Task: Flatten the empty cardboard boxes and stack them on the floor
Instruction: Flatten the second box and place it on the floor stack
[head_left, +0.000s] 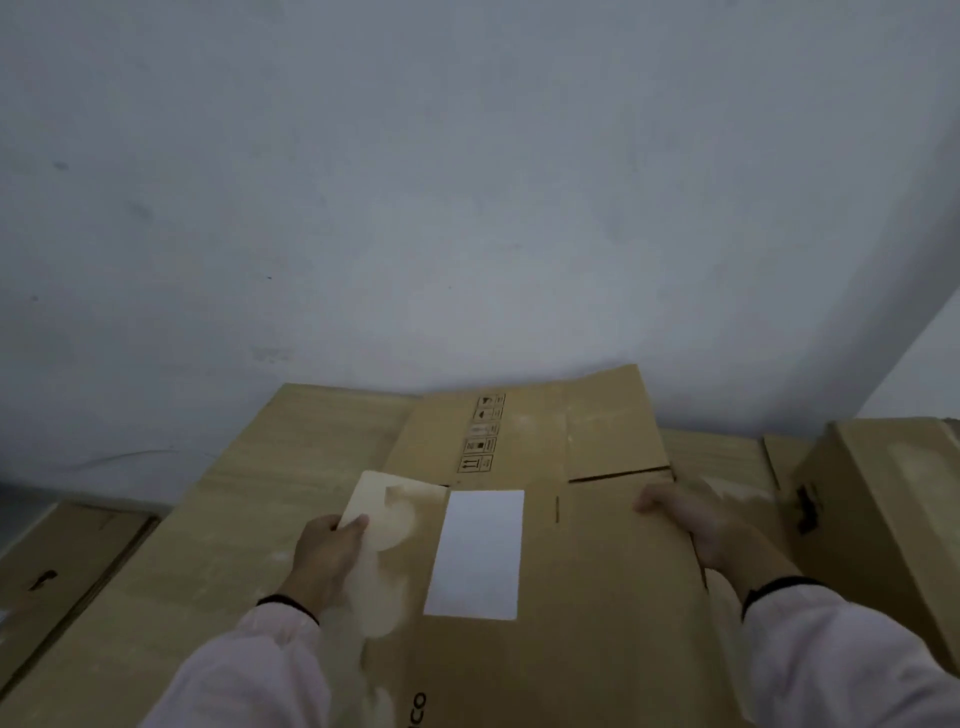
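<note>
A flattened brown cardboard box (587, 561) with a white label (478, 553) and printed handling symbols (480, 434) lies in front of me on top of a larger flat cardboard sheet (249, 499). My left hand (327, 556) grips the box's left edge, where the surface is pale and torn. My right hand (696, 519) holds the box's right edge, fingers curled over it. Both sleeves are pale pink.
A standing, unflattened cardboard box (883, 514) with a handle slot sits at the right. Another flat box (57, 566) lies at the lower left. A grey-white wall (467, 208) rises directly behind the pile.
</note>
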